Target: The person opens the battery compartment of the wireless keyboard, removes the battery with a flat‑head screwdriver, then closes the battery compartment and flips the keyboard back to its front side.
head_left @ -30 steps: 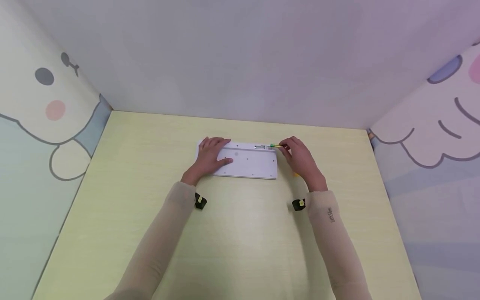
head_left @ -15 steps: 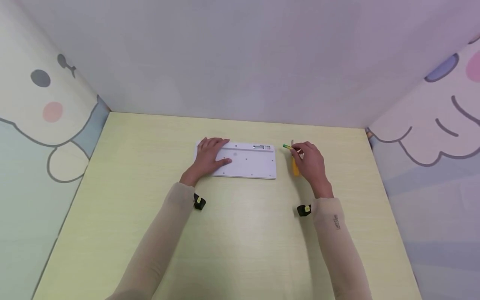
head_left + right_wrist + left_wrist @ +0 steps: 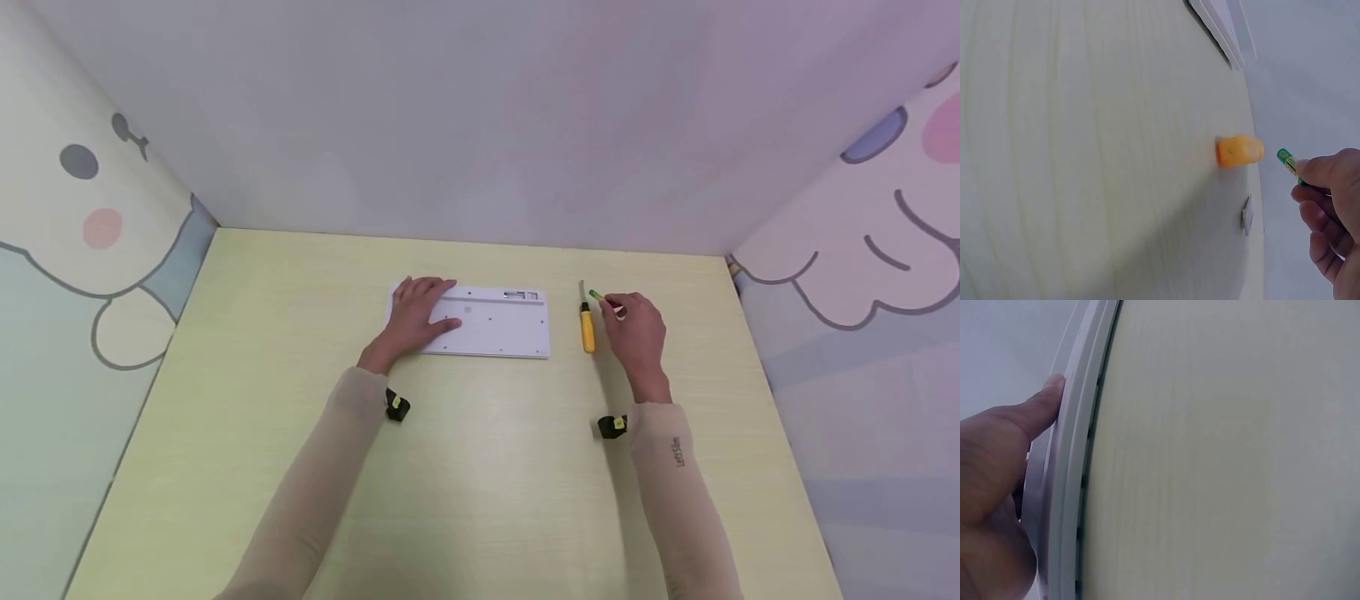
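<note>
A white keyboard-like slab [image 3: 495,329], dotted with small screws, lies on the table with an uncovered battery compartment [image 3: 521,295] near its far right corner. My left hand [image 3: 416,319] rests spread over its left end, the thumb [image 3: 1047,403] lying on the slab. To the right of it, my right hand [image 3: 636,329] pinches a small green-and-yellow battery [image 3: 1287,160] between thumb and fingers, held clear of the slab. Between the slab and that hand lies a screwdriver [image 3: 588,333] with a yellow handle, shaft pointing away from me.
Close under my right hand, a small white piece [image 3: 1247,215] sits on the pale wooden table [image 3: 480,467]. A grey wall [image 3: 480,133] stands behind the table's far edge, and walls with cartoon prints [image 3: 97,192] flank both sides. Black wrist cameras [image 3: 613,427] hang at my cuffs.
My right hand has moved from the battery compartment rightward and toward me, carrying the battery, which uncovers the screwdriver. My left hand stays on the slab.
</note>
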Demonstrator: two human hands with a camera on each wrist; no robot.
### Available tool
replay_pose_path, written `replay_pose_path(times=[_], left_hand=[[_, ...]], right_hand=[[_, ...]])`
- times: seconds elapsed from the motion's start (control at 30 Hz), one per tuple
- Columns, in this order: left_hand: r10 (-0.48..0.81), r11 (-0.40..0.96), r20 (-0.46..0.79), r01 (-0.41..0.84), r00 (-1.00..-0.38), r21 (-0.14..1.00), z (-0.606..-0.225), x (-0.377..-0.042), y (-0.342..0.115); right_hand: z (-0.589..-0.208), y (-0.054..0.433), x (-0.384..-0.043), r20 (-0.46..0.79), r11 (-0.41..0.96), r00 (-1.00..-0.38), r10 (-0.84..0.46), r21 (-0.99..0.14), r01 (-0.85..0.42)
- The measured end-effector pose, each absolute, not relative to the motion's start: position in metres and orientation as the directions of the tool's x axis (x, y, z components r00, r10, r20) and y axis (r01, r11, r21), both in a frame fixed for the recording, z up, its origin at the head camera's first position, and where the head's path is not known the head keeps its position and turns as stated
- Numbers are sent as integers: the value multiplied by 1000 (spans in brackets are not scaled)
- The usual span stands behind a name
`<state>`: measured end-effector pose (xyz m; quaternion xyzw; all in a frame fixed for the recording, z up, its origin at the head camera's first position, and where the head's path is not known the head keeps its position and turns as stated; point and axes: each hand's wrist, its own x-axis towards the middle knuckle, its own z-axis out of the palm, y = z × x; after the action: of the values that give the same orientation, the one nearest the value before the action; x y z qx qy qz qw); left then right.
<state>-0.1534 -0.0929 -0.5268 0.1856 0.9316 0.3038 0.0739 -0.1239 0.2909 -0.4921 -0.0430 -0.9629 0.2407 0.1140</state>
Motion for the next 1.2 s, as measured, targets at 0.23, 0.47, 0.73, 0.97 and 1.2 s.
replay_pose_path(times=[0.23,0.47,0.73,0.97,1.2], left_hand=[[389,748,-24,300,-921,592,-528,-153,-93],[386,750,-28,295,-922,592,-527,-153,-93],[386,748,-31,294,-922,595,-525,-152,-93],[390,741,-26,297,-920,602,-525,-152,-92],[387,742,-22,297,-922,602,-524,-152,-92]], right_hand=[[-492,297,-122,189,875,-963,191,-477,80],[-500,303,-122,184,868,-952,243,-480,129],[-502,308,-121,164,855,-938,306,-481,195],[-503,313,-121,130,838,-921,367,-476,267],[-500,317,-120,61,831,-910,411,-436,346]])
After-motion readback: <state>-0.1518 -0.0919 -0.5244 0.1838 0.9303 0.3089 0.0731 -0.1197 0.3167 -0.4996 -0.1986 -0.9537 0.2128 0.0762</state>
